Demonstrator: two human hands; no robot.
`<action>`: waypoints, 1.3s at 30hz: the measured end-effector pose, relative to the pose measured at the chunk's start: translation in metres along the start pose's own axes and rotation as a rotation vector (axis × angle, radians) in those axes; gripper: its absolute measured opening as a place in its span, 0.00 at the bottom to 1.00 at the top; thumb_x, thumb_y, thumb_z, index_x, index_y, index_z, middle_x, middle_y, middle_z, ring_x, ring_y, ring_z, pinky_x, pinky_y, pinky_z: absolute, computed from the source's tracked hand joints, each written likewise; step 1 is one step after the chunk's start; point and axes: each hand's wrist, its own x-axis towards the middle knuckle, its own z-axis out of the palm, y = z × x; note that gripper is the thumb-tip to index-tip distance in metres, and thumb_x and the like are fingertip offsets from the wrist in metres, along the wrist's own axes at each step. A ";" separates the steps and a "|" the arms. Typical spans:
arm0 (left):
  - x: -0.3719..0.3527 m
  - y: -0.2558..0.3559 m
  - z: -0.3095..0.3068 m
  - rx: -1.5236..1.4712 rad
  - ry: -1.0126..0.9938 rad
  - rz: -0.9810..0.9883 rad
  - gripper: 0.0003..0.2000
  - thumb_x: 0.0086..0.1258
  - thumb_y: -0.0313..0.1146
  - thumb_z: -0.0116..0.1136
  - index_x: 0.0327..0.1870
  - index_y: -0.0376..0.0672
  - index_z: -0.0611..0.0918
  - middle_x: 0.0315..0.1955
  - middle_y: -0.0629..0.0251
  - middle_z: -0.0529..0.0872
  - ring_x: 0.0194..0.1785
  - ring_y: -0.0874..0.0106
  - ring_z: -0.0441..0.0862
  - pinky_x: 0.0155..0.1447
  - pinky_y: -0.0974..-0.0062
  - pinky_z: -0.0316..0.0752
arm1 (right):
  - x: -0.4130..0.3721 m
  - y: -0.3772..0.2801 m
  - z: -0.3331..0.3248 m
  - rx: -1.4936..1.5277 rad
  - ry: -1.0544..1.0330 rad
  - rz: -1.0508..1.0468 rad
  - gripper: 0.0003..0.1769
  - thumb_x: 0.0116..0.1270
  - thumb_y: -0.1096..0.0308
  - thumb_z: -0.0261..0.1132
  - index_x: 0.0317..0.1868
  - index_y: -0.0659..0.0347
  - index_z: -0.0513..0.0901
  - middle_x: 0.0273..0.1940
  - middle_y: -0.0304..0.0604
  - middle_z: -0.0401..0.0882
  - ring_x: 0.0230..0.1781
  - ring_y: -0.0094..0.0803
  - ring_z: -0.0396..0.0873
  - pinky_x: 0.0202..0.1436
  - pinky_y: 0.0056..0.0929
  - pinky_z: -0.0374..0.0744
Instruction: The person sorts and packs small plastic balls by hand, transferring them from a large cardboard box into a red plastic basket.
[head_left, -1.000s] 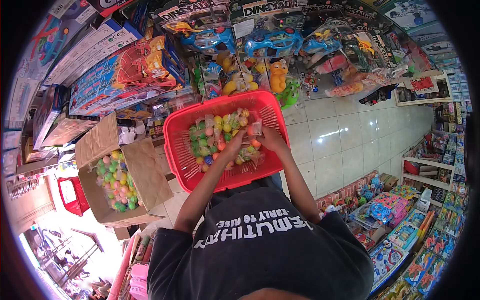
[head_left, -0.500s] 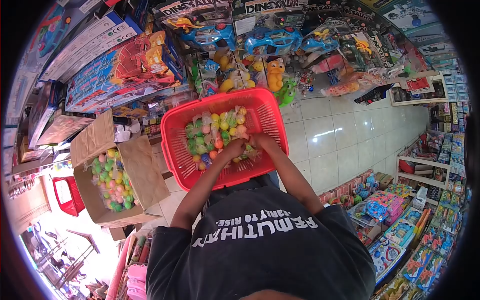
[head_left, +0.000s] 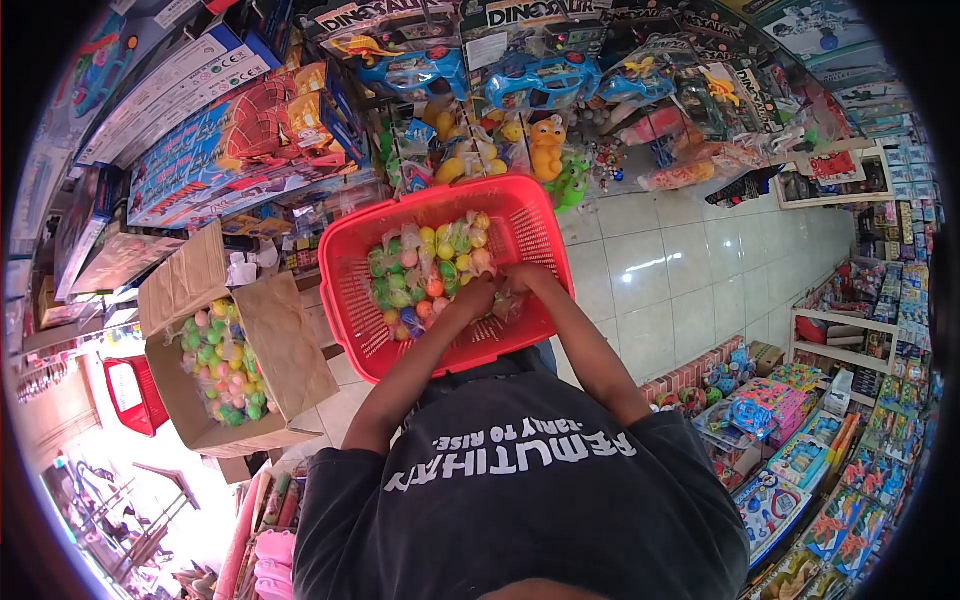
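Observation:
A red plastic basket (head_left: 345,335) with slotted walls stands in front of my body. Inside it lie several clear plastic bags of colourful balls (head_left: 440,255), green, yellow, orange and pink. My left hand (head_left: 478,297) is low in the basket, fingers bent and closed at the balls' clear wrapping. Close beside it, my right hand (head_left: 524,280) is also closed, at a clear plastic bag (head_left: 508,302) between the two hands. The fingertips are partly hidden, so their exact grip is hard to see.
An open cardboard box (head_left: 290,330) of similar bagged balls stands left of the basket. Boxed toys (head_left: 240,140) and hanging dinosaur packs (head_left: 545,80) line the far side. Tiled floor (head_left: 660,270) lies to the right, bordered by toy shelves (head_left: 845,340). Another red basket (head_left: 148,410) is far left.
My left hand has shifted slightly to the right, and my hands remain close together in the basket. The view has moved a little; the balls look much the same.

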 end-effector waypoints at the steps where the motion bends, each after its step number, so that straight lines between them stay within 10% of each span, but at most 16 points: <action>1: -0.001 0.001 -0.002 0.019 -0.017 -0.005 0.23 0.54 0.21 0.47 0.55 0.42 0.72 0.47 0.51 0.73 0.50 0.55 0.73 0.52 0.66 0.70 | 0.015 0.010 0.008 0.011 0.003 -0.008 0.21 0.55 0.58 0.61 0.49 0.57 0.75 0.38 0.49 0.80 0.33 0.38 0.79 0.35 0.34 0.77; 22: -0.001 -0.019 -0.012 -0.234 -0.028 0.134 0.18 0.58 0.22 0.44 0.50 0.45 0.77 0.42 0.47 0.79 0.46 0.56 0.77 0.51 0.67 0.70 | 0.006 0.006 -0.004 -0.192 -0.254 -0.068 0.22 0.48 0.65 0.65 0.47 0.57 0.76 0.40 0.47 0.80 0.35 0.35 0.79 0.35 0.32 0.77; 32: -0.073 0.016 -0.062 -0.544 0.184 0.062 0.14 0.67 0.30 0.44 0.51 0.39 0.75 0.43 0.59 0.80 0.46 0.66 0.78 0.49 0.72 0.72 | -0.041 0.007 0.017 -0.230 0.046 -0.211 0.14 0.49 0.73 0.62 0.40 0.60 0.77 0.36 0.52 0.80 0.35 0.42 0.79 0.37 0.35 0.77; 34: -0.101 0.030 -0.067 -0.839 0.182 0.002 0.14 0.68 0.31 0.43 0.51 0.38 0.74 0.44 0.60 0.79 0.46 0.69 0.77 0.49 0.74 0.73 | -0.081 0.001 0.014 -0.033 0.382 -0.223 0.16 0.50 0.74 0.61 0.42 0.64 0.75 0.35 0.53 0.79 0.37 0.41 0.80 0.38 0.34 0.77; 39: -0.170 0.079 -0.079 -1.345 0.173 -0.081 0.15 0.70 0.34 0.43 0.52 0.34 0.72 0.46 0.59 0.78 0.47 0.71 0.77 0.48 0.76 0.75 | -0.161 0.005 0.005 0.584 0.265 -0.580 0.14 0.57 0.73 0.60 0.44 0.66 0.73 0.34 0.44 0.78 0.37 0.31 0.78 0.42 0.28 0.75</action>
